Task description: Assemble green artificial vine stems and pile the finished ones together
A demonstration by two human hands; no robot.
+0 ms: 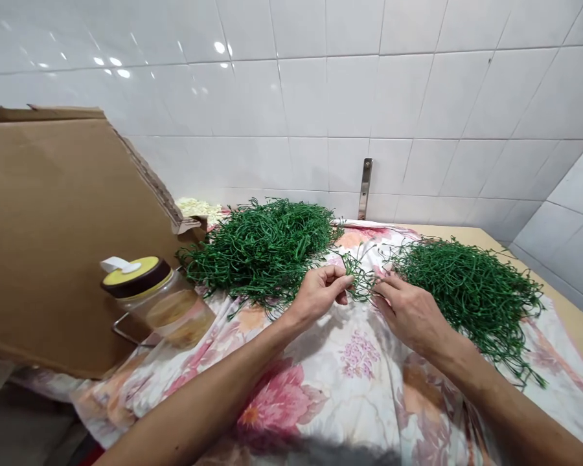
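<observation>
My left hand (pixel 322 289) is closed in a pinch on a small bunch of thin green stems (pixel 358 281), which look like artificial flower stems. Close by on the right, my right hand (pixel 408 309) has its thumb and fingers pinched together at the other side of that bunch; the fingertips seem to hold its stem ends. Behind and left of my left hand lies a large tangled pile of green stems (pixel 267 249). A second pile of green stems (pixel 466 291) spreads out just beyond my right hand.
A floral cloth (pixel 315 382) covers the table (pixel 459 234). At left stand a big cardboard box (pixel 53 246) and a jar with a yellow-and-brown lid (pixel 175 307), holding amber liquid. Pale yellow pieces (pixel 199 209) lie behind the left pile. A metal bracket (pixel 365 188) sits against the tiled wall (pixel 301 97).
</observation>
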